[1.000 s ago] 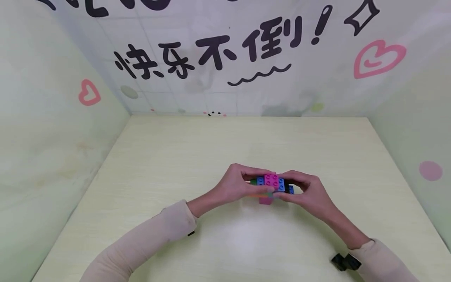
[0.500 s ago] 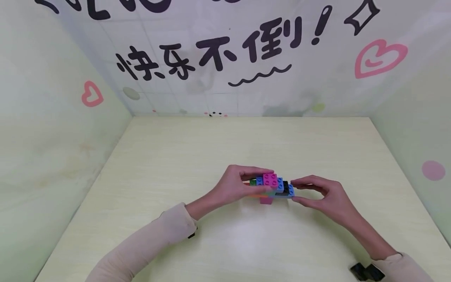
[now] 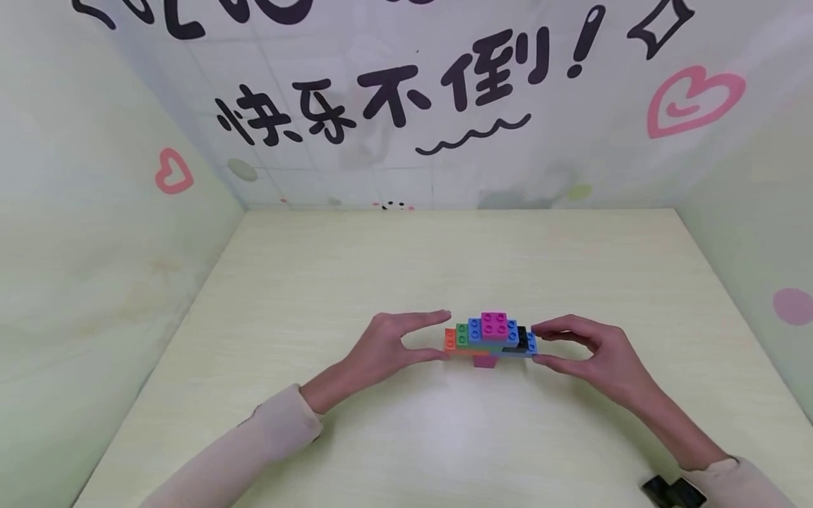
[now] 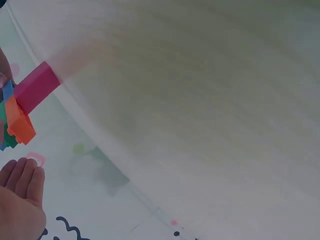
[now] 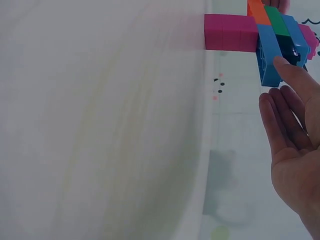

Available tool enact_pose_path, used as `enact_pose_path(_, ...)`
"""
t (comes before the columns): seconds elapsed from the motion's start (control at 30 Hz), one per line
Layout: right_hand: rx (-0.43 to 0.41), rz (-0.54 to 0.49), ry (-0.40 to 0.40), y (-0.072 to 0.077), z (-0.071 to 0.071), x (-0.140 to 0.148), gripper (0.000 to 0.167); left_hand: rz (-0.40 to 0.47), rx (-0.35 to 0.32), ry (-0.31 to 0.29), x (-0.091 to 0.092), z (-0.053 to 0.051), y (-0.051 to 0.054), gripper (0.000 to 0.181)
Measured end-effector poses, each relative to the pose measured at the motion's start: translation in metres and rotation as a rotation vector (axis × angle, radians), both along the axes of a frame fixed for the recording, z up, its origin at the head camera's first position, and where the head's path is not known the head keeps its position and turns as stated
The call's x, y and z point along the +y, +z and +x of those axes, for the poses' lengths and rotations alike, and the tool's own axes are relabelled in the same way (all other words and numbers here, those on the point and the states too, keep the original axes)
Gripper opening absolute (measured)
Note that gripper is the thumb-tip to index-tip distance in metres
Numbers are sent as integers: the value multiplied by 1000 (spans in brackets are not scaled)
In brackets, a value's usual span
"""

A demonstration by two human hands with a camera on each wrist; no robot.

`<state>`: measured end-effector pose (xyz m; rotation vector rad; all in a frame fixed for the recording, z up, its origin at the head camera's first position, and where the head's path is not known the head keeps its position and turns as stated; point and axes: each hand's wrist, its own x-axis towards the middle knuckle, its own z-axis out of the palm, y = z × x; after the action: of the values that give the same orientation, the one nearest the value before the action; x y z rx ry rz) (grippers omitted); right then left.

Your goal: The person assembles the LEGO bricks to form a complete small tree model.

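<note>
A stepped stack of toy building bricks stands on the table, borne by a narrow pink column. Its wide bottom layer has an orange brick at the left and a blue brick at the right. Green and black bricks lie above, then blue, with a pink brick on top. My left hand is spread at the orange end; its thumb tip is close to the near corner, the fingers apart from the stack. Thumb and forefinger of my right hand pinch the blue right end.
The pale wooden table is enclosed by a printed back wall and side walls. A black wrist device sits by the right sleeve.
The right hand has slid outward to the stack's right end. The left hand has let go of the stack's middle and drawn left, uncovering the orange and green bricks.
</note>
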<state>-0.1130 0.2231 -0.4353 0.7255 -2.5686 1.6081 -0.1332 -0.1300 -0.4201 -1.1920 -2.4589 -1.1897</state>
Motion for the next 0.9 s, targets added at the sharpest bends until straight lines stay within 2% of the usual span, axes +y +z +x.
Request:
enact_pose_path(0.13,-20,-34,32,-1,-1,1,44,19,-41,-14,1,0,-10,55)
enact_pose_path(0.27,-47,-57,47,-1,-1,1,40,27,-86,10,5,0,-12,49)
enact_pose_path(0.37,-70,-61,42,0,-1,1,38,85,-198,35,7,-1,-11,45)
enact_pose_path(0.5,-96,-60,35,0,-2,0,38,188,-384,47,8,-1,-11,42)
enact_pose_path(0.6,-117,-69,34,1,-2,0,37,230,-484,59,8,-2,-12,41)
enact_pose_path(0.73,-154,-94,31,1,-1,-1,36,244,-565,76,8,-2,-13,40)
enact_pose_path(0.9,-163,-116,35,-1,1,-1,36,237,-612,78,8,-3,-13,38)
